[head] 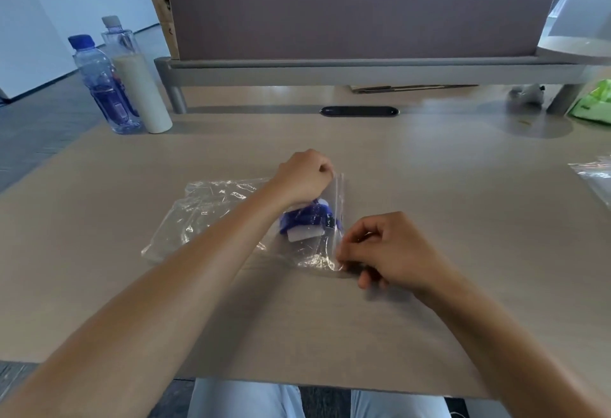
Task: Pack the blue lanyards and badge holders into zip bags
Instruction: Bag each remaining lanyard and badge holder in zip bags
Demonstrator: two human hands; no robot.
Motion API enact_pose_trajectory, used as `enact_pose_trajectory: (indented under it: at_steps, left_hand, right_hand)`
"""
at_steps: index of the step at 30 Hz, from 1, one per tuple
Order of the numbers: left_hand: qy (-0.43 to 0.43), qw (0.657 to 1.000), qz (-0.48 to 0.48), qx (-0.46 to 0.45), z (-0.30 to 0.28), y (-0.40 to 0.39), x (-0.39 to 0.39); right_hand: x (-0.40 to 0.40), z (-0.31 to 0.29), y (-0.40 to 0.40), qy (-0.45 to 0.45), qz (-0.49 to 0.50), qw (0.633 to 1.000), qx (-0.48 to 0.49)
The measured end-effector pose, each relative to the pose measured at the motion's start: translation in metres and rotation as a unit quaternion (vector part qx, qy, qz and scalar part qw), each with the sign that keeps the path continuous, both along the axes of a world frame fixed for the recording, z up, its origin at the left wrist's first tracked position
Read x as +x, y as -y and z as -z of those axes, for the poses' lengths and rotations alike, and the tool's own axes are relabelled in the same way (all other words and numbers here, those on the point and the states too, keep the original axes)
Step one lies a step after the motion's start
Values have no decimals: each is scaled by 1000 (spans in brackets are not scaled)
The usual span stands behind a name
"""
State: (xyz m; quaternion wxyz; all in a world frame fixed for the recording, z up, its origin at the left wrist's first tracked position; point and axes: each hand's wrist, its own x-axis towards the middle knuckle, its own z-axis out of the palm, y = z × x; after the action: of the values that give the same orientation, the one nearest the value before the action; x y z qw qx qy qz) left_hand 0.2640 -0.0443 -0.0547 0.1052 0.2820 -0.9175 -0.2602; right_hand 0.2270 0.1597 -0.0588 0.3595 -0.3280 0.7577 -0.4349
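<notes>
A clear zip bag lies at the middle of the desk with its zip strip along its right side. Inside it sit a bundled blue lanyard and a pale badge holder. My left hand pinches the far end of the zip strip. My right hand pinches the near end of the same strip. Under my left forearm, to the left, lie other clear zip bags, flat and overlapping; what they hold is not clear.
Two plastic bottles and a white cylinder stand at the desk's far left. A brown partition closes the back. A green packet and more clear bags lie at the right edge. A dark cable slot sits behind.
</notes>
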Motion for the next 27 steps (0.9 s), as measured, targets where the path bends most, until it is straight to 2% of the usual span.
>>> enact_pose_trajectory:
  at_steps: [5,8,11,18,22,27]
  left_hand:
    - [-80,992,-21,93,-5,9,-8]
    - [-186,970,-45,151,-11,9,-9]
    - [-258,951,-56,161,-23,-3,-10]
    - [-366,908,-23,204,-76,-49,-27]
    - [-426,869,7,251,-113,-81,-33]
    - [-470,848,41,241,-147,-116,-38]
  right_hand:
    - [-15,8,-8,-1,62,997,-38]
    - [-35,10,-20,-41,127,988,-75]
    - [-55,-1,-35,-100,178,974,-99]
    - [-99,-55,-69,-240,275,918,-154]
    - [-119,-97,-93,-305,317,883,-165]
    - [-135,-149,-128,-382,378,827,-166]
